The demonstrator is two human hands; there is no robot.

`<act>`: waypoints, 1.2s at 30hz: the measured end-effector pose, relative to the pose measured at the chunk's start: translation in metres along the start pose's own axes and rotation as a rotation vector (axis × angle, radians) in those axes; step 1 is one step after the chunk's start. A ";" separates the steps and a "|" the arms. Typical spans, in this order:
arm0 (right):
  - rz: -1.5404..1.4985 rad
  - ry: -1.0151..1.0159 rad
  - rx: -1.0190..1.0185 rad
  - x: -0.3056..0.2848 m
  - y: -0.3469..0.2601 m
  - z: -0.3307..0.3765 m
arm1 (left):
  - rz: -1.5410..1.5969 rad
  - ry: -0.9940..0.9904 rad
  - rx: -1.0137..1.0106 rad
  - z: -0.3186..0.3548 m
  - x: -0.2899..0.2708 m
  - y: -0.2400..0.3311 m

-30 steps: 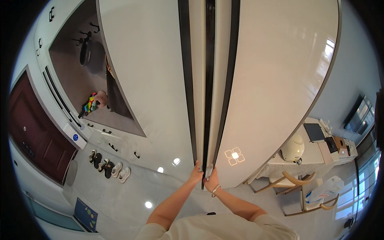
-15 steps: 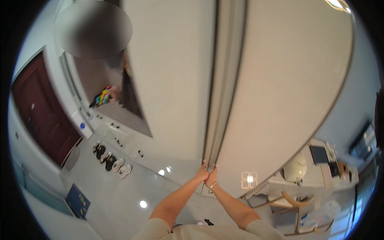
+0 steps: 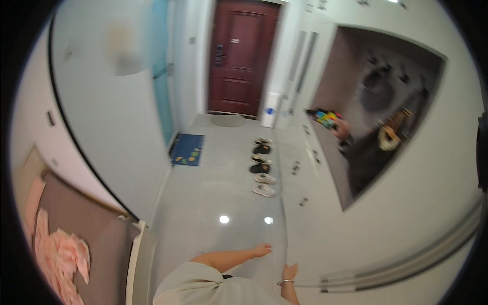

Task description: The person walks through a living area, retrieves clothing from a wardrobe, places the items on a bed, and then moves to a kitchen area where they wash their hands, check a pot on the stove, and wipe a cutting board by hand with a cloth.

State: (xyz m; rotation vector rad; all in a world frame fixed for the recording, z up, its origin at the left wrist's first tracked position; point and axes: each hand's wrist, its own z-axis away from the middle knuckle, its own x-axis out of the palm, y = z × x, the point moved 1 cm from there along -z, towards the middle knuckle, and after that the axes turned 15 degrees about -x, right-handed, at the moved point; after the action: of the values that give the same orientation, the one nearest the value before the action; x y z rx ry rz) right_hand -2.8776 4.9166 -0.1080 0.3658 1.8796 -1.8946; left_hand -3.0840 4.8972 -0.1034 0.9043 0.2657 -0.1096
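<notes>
The left hand (image 3: 262, 249) reaches out over the grey floor (image 3: 203, 213), its fingers loosely bent and nothing visible in its grasp. The right hand (image 3: 290, 271), with a bracelet (image 3: 285, 281) at the wrist, is raised beside the front of the white cabinet (image 3: 325, 244); its fingers are partly spread, with nothing seen held, though blur hides whether a fingertip touches the cabinet. The cabinet's long handle strip (image 3: 396, 276) lies to the right of both hands, its near end close to the right hand but apart from it, and farther from the left. Ahead of the hands, a row of shoes (image 3: 262, 168) stands along the cabinet's foot, with a dark red door (image 3: 239, 61) beyond
</notes>
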 end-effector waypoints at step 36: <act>-0.330 -1.214 -0.661 0.792 -0.614 -0.512 | 1.013 0.604 0.070 -0.331 -0.882 0.103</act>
State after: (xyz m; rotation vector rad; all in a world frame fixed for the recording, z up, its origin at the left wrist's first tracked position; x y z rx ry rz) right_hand -3.9228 5.3113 0.0259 -1.1017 1.5108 -1.0249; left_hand -3.9710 5.2057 0.0213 1.0352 0.3327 1.1096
